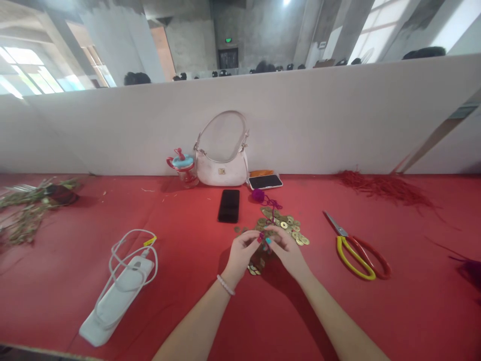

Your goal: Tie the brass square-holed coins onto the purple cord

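Note:
My left hand point(242, 250) and my right hand point(285, 248) meet above the red table point(188, 291), fingers pinched together on a purple cord point(267, 220) strung with brass coins. Some strung coins point(254, 269) hang below my hands. The cord runs back to a small purple tassel point(257, 195). A pile of loose brass coins point(287, 225) lies just beyond my right hand. A bead bracelet sits on my left wrist.
A black phone point(228, 205) lies ahead, a white handbag point(222, 160), a red-lidded jar point(184, 168) and a second phone point(265, 181) by the white partition. Yellow-and-red scissors point(356, 248) lie right, red threads point(379, 184) beyond. A white power bank with cable point(120, 288) lies left, dried stems point(26, 205) farther left.

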`<state>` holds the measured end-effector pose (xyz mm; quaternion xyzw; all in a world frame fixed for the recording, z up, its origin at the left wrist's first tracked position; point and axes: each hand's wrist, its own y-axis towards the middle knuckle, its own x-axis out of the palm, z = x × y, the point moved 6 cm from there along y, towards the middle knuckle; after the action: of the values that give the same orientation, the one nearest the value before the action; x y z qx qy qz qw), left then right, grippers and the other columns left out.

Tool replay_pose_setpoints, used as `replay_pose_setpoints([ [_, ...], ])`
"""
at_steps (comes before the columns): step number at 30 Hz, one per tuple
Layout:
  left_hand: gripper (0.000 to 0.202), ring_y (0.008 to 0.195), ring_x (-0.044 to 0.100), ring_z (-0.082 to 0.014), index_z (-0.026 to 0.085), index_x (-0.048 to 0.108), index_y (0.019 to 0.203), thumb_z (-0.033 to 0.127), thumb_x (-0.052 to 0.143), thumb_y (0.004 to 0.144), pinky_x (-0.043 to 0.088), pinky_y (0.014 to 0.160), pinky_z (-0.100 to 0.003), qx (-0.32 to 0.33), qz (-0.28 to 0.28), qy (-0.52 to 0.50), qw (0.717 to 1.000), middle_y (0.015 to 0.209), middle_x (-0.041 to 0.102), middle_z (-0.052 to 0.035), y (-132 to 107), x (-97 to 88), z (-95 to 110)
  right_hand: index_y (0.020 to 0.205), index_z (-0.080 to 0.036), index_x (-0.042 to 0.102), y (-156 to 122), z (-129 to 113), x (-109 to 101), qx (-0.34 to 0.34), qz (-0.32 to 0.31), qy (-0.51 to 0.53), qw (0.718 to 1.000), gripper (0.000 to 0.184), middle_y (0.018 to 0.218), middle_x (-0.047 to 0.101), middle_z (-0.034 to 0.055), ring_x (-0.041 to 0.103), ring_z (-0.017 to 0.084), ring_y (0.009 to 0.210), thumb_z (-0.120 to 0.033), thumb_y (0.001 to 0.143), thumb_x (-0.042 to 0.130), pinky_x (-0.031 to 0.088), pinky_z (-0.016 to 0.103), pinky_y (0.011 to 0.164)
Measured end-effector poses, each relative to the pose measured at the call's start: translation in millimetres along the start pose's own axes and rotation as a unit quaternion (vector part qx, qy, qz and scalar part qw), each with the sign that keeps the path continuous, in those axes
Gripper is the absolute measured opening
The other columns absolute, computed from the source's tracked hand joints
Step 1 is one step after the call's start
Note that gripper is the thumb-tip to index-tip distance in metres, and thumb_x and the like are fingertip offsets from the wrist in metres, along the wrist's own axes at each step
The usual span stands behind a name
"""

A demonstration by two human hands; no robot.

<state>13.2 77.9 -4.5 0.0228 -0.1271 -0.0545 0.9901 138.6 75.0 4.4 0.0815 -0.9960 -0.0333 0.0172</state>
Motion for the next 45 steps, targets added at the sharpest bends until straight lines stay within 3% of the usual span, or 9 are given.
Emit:
replay_pose_setpoints([
  [16, 0.027, 0.073, 0.058, -0.0137, 0.012, 0.067, 0.083, 0.032, 0.067, 0.065, 0.046, 0.069, -0.024, -0.043, 0.034, -0.05, 0.997, 0.084, 0.065, -0.0068, 0.1, -6.1, -7.1, 0.091, -0.019, 0.061, 2.1, 8.1, -6.7, 0.022, 0.001, -0.006, 1.0, 0.023, 0.06, 0.057, -0.0015, 0.05, 0.011, 0.054, -0.031, 0.071, 0.059, 0.04, 0.023, 0.053],
  [29, 0.023, 0.068, 0.056, -0.0102, 0.013, 0.068, 0.082, 0.028, 0.066, 0.063, 0.043, 0.06, -0.02, -0.058, 0.076, -0.071, 0.993, 0.082, 0.064, -0.0043, 2.2, -11.7, -7.1, 0.084, -0.019, 0.063, 2.4, 16.8, -6.9, 0.043, -0.014, 0.142, 0.989, 0.027, 0.055, 0.052, -0.0036, 0.045, 0.009, 0.048, -0.033, 0.062, 0.07, 0.034, 0.021, 0.048],
  [35, 0.021, 0.078, 0.058, -0.0131, 0.014, 0.067, 0.084, 0.026, 0.062, 0.068, 0.045, 0.069, -0.023, -0.039, 0.089, -0.047, 0.994, 0.085, 0.065, -0.0052, 2.5, -14.9, -6.4, 0.08, -0.019, 0.061, -1.2, 15.6, -2.3, 0.058, -0.047, 0.144, 0.987, 0.021, 0.058, 0.055, -0.003, 0.048, 0.008, 0.052, -0.03, 0.064, 0.07, 0.037, 0.021, 0.052],
  [42, 0.02, 0.088, 0.058, -0.016, 0.014, 0.066, 0.083, 0.027, 0.063, 0.069, 0.044, 0.079, -0.026, -0.01, 0.066, -0.029, 0.997, 0.094, 0.064, -0.0072, 1.9, -12.7, -5.5, 0.09, -0.02, 0.051, -5.9, 0.9, 13.2, 0.044, -0.155, 0.089, 0.983, 0.024, 0.058, 0.051, -0.0059, 0.047, 0.008, 0.052, -0.031, 0.072, 0.063, 0.037, 0.022, 0.055],
  [45, 0.018, 0.086, 0.058, -0.0155, 0.014, 0.067, 0.081, 0.027, 0.062, 0.069, 0.044, 0.077, -0.025, -0.005, 0.048, -0.025, 0.999, 0.096, 0.063, -0.007, 1.6, -10.1, -4.7, 0.094, -0.019, 0.048, -4.1, 1.7, 13.8, 0.042, -0.139, 0.052, 0.988, 0.027, 0.056, 0.048, -0.0062, 0.044, 0.009, 0.05, -0.037, 0.076, 0.057, 0.036, 0.022, 0.053],
])
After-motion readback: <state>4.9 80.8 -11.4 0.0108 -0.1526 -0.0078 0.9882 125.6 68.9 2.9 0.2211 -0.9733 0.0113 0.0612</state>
